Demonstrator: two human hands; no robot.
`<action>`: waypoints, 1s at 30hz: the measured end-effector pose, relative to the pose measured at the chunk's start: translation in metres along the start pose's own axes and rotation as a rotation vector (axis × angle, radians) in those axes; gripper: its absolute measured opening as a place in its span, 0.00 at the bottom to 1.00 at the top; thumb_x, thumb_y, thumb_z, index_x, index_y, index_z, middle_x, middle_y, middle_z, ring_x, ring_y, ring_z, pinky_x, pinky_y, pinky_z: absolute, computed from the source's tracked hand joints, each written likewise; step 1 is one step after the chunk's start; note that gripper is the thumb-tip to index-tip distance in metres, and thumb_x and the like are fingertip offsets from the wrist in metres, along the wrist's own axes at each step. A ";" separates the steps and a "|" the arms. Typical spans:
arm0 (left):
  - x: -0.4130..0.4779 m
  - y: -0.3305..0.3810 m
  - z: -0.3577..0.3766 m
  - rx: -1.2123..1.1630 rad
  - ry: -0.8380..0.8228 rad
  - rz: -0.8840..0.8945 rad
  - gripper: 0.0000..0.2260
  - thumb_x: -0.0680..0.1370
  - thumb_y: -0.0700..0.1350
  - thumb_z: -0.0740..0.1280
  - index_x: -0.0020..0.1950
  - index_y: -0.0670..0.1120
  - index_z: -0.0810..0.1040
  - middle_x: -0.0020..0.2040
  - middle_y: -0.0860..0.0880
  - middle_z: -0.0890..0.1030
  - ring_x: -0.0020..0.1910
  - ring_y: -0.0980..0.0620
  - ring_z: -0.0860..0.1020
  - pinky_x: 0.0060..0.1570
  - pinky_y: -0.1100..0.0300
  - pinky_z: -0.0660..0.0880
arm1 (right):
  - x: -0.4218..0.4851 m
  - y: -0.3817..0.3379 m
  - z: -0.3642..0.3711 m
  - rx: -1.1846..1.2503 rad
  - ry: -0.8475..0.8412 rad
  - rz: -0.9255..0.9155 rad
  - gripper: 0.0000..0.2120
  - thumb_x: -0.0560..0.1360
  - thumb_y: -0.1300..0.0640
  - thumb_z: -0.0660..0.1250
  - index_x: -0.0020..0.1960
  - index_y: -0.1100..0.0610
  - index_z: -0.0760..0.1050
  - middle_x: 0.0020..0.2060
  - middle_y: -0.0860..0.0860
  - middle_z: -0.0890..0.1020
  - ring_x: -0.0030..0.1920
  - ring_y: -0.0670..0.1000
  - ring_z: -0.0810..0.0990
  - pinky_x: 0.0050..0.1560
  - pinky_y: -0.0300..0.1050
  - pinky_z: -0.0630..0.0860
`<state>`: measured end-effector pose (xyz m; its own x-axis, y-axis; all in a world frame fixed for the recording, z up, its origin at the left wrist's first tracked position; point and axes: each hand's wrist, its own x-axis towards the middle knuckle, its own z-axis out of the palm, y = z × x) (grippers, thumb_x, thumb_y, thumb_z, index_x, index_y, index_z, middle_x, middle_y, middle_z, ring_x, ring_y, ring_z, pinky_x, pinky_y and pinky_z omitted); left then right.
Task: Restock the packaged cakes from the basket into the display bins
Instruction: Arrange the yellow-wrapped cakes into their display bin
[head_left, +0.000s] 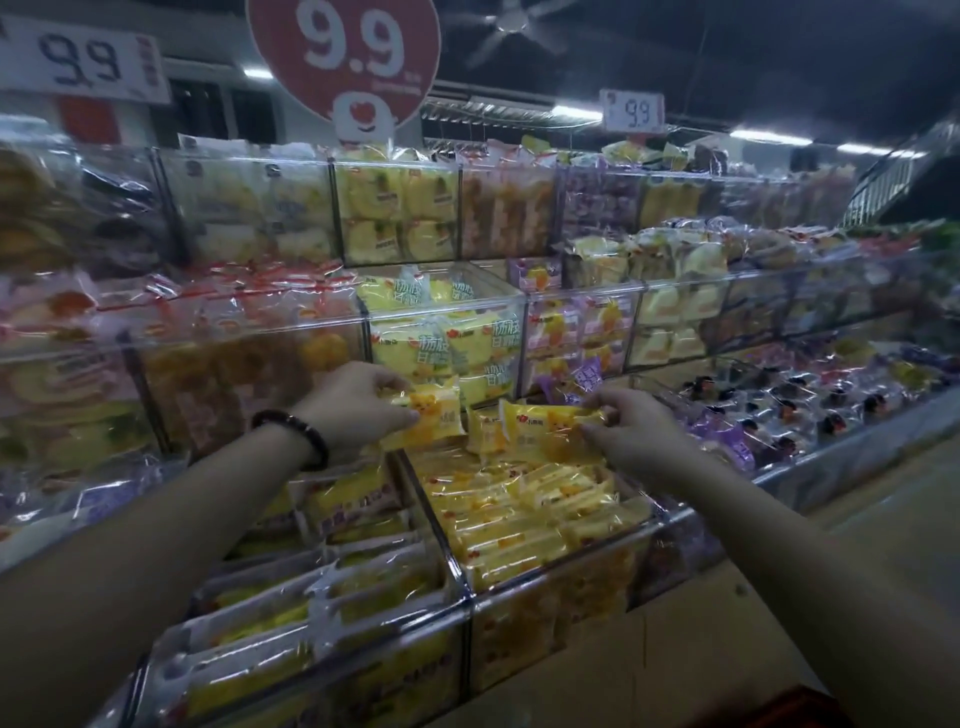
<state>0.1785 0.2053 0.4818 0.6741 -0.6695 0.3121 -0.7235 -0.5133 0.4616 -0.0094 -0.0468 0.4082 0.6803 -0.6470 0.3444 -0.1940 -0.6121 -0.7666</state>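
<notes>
Centre frame: your left hand (358, 405) pinches one yellow packaged cake (431, 418) by its wrapper, and your right hand (639, 431) pinches a second cake pack (545, 421) by its end seal. Both are held just above the clear acrylic bin (582, 555) at lower centre and are not yet laid down. That bin already looks nearly full of matching packs. The basket is out of view, so the remaining stock cannot be judged.

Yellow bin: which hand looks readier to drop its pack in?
Probably the right hand: the right pack hangs squarely above the bin; the left hand holds the left pack by the divider.
</notes>
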 end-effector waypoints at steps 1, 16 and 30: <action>0.014 0.001 0.003 0.057 0.014 0.004 0.20 0.78 0.52 0.76 0.68 0.51 0.80 0.68 0.48 0.79 0.58 0.51 0.78 0.52 0.59 0.74 | 0.010 -0.002 0.006 -0.046 0.009 -0.006 0.08 0.81 0.55 0.71 0.59 0.49 0.80 0.49 0.53 0.84 0.41 0.54 0.86 0.38 0.51 0.86; 0.103 -0.010 0.078 0.219 -0.040 -0.061 0.17 0.78 0.46 0.75 0.67 0.47 0.80 0.56 0.50 0.80 0.49 0.51 0.78 0.40 0.62 0.75 | 0.090 0.008 0.060 -0.285 -0.041 -0.072 0.15 0.81 0.59 0.70 0.67 0.51 0.80 0.59 0.51 0.81 0.48 0.50 0.83 0.51 0.48 0.84; 0.088 -0.007 0.107 0.891 0.153 0.164 0.21 0.81 0.35 0.66 0.74 0.46 0.72 0.68 0.42 0.73 0.67 0.39 0.74 0.56 0.47 0.79 | 0.100 0.016 0.082 -0.653 0.104 -0.142 0.14 0.80 0.55 0.71 0.65 0.51 0.79 0.59 0.54 0.74 0.58 0.56 0.76 0.58 0.54 0.80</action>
<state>0.2272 0.0922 0.4169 0.5189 -0.7247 0.4534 -0.6162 -0.6847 -0.3892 0.1133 -0.0836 0.3863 0.6656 -0.5600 0.4932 -0.5169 -0.8227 -0.2366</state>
